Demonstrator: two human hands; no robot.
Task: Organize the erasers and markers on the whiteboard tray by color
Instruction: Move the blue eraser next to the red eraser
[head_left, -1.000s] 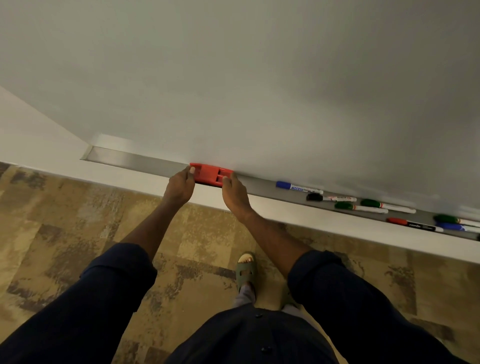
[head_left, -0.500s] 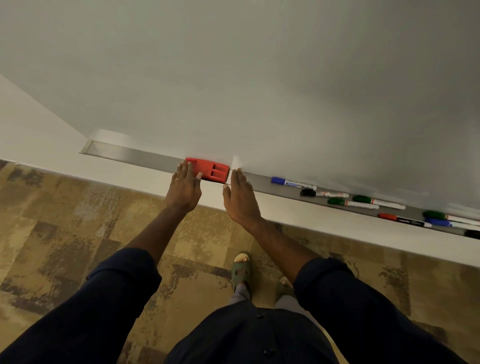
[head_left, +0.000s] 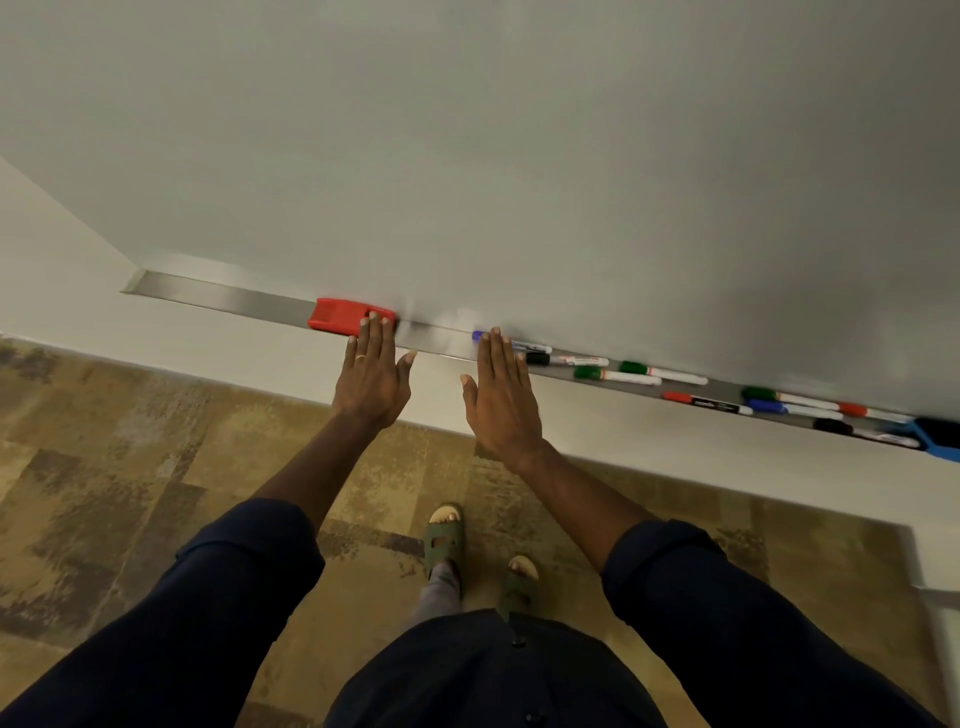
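Note:
A red eraser (head_left: 336, 315) lies on the metal whiteboard tray (head_left: 218, 297), left of centre. My left hand (head_left: 371, 374) is flat and open, its fingertips over the eraser's right end. My right hand (head_left: 500, 392) is open too, fingertips reaching a blue marker (head_left: 478, 335) that it partly hides. Further right along the tray lie a black marker (head_left: 563, 359), green markers (head_left: 615, 375), a red marker (head_left: 704, 402), then several more. A blue eraser (head_left: 937, 437) sits at the far right edge.
The whiteboard (head_left: 519, 156) fills the upper view above the tray. A white wall strip runs below the tray, then patterned brown carpet (head_left: 130, 441). My feet in green sandals (head_left: 444, 540) stand close to the wall.
Both hands have let go of the red eraser's ends and opened flat. My right hand has moved right to the blue marker. The view has shifted, bringing the blue eraser into sight.

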